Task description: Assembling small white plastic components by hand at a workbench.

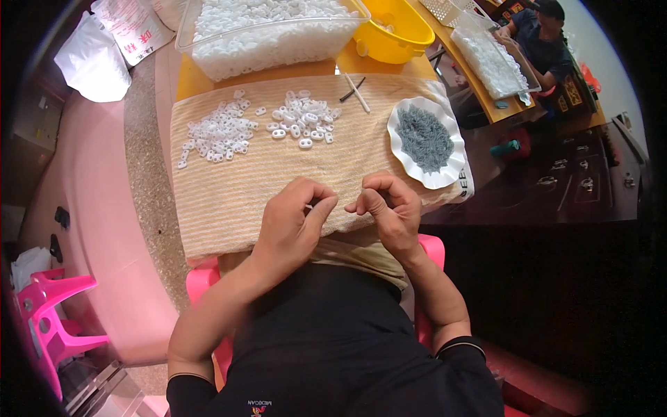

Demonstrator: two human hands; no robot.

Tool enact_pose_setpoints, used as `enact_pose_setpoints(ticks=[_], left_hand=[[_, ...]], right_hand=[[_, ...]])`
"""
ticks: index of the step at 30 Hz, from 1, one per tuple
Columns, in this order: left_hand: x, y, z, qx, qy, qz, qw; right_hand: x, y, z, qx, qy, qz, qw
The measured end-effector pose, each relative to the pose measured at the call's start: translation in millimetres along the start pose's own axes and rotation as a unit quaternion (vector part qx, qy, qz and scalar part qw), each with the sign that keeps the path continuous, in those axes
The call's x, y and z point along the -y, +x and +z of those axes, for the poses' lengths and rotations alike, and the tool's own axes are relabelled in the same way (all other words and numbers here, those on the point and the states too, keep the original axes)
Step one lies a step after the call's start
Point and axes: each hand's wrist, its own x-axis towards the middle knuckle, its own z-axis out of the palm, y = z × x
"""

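Over the near part of a striped tan cloth (208, 208), my left hand (292, 219) is closed, thumb and forefinger pinched together. Close to its right, my right hand (394, 217) also has its fingers pinched, tips facing the left hand across a small gap. Anything in either pinch is too small to make out. Beyond the hands lie two piles of small white plastic pieces with holes: a left pile (221, 132) of flat pieces and a right pile (303, 117) of rounder ones. A wavy-rimmed white plate (455, 170) on the right holds many small grey pieces (424, 139).
A white stick (358, 94) crosses a thin black one at the cloth's far side. Behind stand a clear bin (271, 59) of white pieces and a yellow basin (399, 48). Another person (538, 42) works at the far right. Pink stool (55, 326) at left.
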Motion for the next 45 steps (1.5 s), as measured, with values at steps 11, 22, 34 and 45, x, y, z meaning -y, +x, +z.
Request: enact_pose_setpoints(ticks=[11,22,34,45], left_hand=[[24.4,59.0,15.3,-0.018,0.238,0.196,0.951],[25.8,50.2,3.4,-0.053,0.145,0.116,0.981],[15.4,31.5,-7.1,0.01,-0.287,-0.16,0.944],[19.6,34.9,-9.8,0.042,-0.358,-0.243,0.9]], right_hand=[[-2.4,4.6,-11.2,-0.015,0.001,0.025,1.0],[-4.4,11.9,-16.9,-0.02,0.0,0.033,0.999],[-7.2,17.2,-5.6,0.0,-0.012,0.092,0.996],[-4.6,34.3,3.6,0.034,-0.043,0.115,0.992]])
